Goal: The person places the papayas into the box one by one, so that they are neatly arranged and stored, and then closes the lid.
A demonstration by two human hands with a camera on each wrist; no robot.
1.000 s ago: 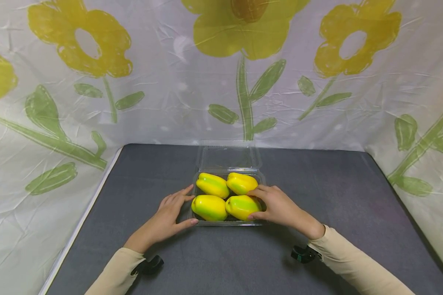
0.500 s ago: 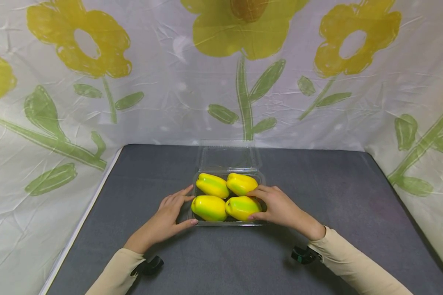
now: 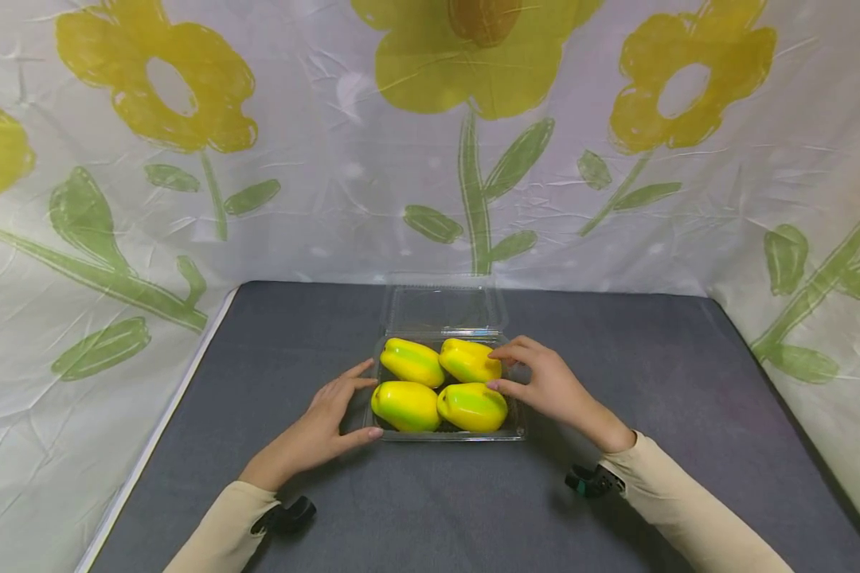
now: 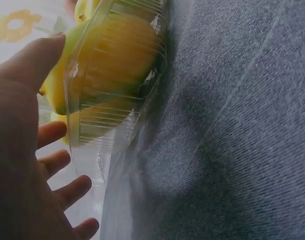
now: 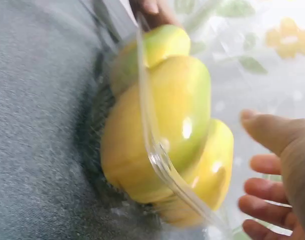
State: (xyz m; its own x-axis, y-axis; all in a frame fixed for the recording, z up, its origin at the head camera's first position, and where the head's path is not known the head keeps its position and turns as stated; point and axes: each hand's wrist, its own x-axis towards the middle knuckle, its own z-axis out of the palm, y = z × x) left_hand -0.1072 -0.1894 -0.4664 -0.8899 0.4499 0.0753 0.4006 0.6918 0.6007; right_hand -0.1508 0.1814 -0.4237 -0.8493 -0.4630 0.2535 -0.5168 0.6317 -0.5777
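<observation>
Several glossy yellow-green mango-shaped fruits lie in two rows in a clear plastic clamshell box (image 3: 512,434), whose lid (image 3: 440,309) is folded back. The near-left fruit (image 3: 405,407) and far-left fruit (image 3: 412,362) are beside my left hand (image 3: 322,418). That hand's straight fingers and thumb are spread along the box's left side. My right hand (image 3: 548,383) is over the box's right side, fingertips by the far-right fruit (image 3: 469,360), thumb above the near-right fruit (image 3: 473,407). In the right wrist view, its loosely bent fingers (image 5: 265,190) hold nothing and a gap separates them from the fruit.
The box rests on a dark grey cloth-covered table (image 3: 430,501). A white curtain (image 3: 315,159) printed with yellow flowers hangs behind and at both sides. Black wrist-worn devices sit under both sleeves, the left device (image 3: 287,516) and the right device (image 3: 593,481).
My right hand has come off the near-right fruit and shifted up and slightly right, toward the far-right one. The left hand and the fruits stay practically in place.
</observation>
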